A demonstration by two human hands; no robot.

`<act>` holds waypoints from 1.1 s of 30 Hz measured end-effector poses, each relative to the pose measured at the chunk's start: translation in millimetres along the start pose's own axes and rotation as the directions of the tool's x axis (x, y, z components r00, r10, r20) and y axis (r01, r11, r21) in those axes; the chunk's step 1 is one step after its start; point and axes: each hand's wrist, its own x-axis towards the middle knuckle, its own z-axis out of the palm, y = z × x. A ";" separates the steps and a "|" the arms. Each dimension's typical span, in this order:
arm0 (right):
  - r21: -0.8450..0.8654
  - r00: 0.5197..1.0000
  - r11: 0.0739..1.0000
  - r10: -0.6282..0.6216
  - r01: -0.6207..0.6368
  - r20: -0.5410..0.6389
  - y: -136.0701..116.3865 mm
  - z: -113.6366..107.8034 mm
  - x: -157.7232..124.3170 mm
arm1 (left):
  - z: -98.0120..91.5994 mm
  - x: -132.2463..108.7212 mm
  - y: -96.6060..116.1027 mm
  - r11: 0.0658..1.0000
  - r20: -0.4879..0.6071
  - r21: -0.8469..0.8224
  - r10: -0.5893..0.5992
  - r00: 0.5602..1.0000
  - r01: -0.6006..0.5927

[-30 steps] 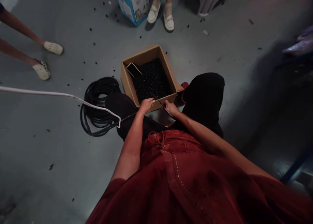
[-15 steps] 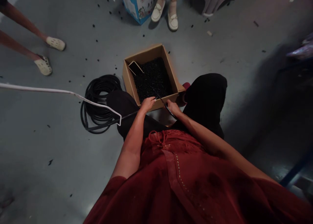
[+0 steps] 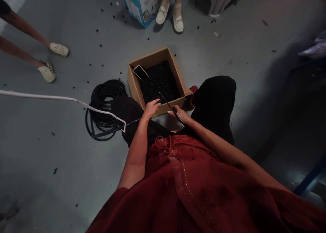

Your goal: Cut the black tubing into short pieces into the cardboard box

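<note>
My left hand [image 3: 151, 108] is at the near rim of a cardboard box [image 3: 134, 87], its fingers closed around the end of a black rubber strip [image 3: 133, 121]. The strip runs back under my left forearm to a coil [image 3: 95, 105] on the floor. My right hand [image 3: 179, 113] grips long dark scissors [image 3: 166, 101]; their tips point over the box, close to the left fingertips, and the handles are partly hidden. Many small black pieces [image 3: 163, 78] fill the box. A small dark panel with a pale edge [image 3: 140, 72] leans in its far left corner.
A white bent rod [image 3: 102, 108] reaches in from the left, its hooked end by the strip. Two other people's feet [image 3: 59, 49] [image 3: 178, 22] show beyond the box. A blue carton [image 3: 142, 9] and a grey stool [image 3: 216, 3] stand behind. Black bits dot the floor.
My left hand has shifted slightly left, away from the scissors. The fingers of my right hand have spread more on the scissors. The view has moved a little.
</note>
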 end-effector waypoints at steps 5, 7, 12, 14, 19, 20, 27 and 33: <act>-0.029 0.999 0.999 0.018 -0.017 0.044 -2.5 -0.9 -1.9 | 0.2 0.4 1.7 0.999 0.022 -0.027 -0.023 1.000 0.023; -0.042 0.998 0.999 0.012 -0.010 0.057 -4.8 -1.5 -3.4 | 0.5 0.4 2.9 0.998 0.022 -0.037 -0.043 0.999 0.044; -0.098 0.996 0.995 -0.018 0.026 0.083 -7.7 -1.0 -5.3 | 1.6 -0.2 5.2 0.996 0.036 -0.064 -0.060 0.998 0.062; -0.115 0.997 0.993 -0.035 0.042 0.067 -7.3 -0.4 -5.2 | 2.1 -0.1 4.8 0.996 0.043 -0.076 -0.051 0.998 0.055; -0.126 0.998 0.990 -0.054 0.059 0.042 -6.3 0.3 -4.9 | 1.9 1.0 2.6 0.997 0.049 -0.060 -0.047 0.998 0.050; -0.123 0.998 0.991 -0.057 0.061 0.036 -6.3 0.4 -4.9 | 1.6 1.2 2.3 0.997 0.051 -0.058 -0.044 0.998 0.047; -0.098 0.997 0.992 -0.080 0.081 0.018 -6.8 0.9 -6.0 | 0.0 0.5 1.6 0.999 0.060 -0.046 -0.021 0.998 0.024; -0.096 0.997 0.992 -0.075 0.076 0.019 -6.7 0.5 -6.2 | 0.7 2.6 -2.0 1.000 0.083 -0.019 0.006 0.997 -0.004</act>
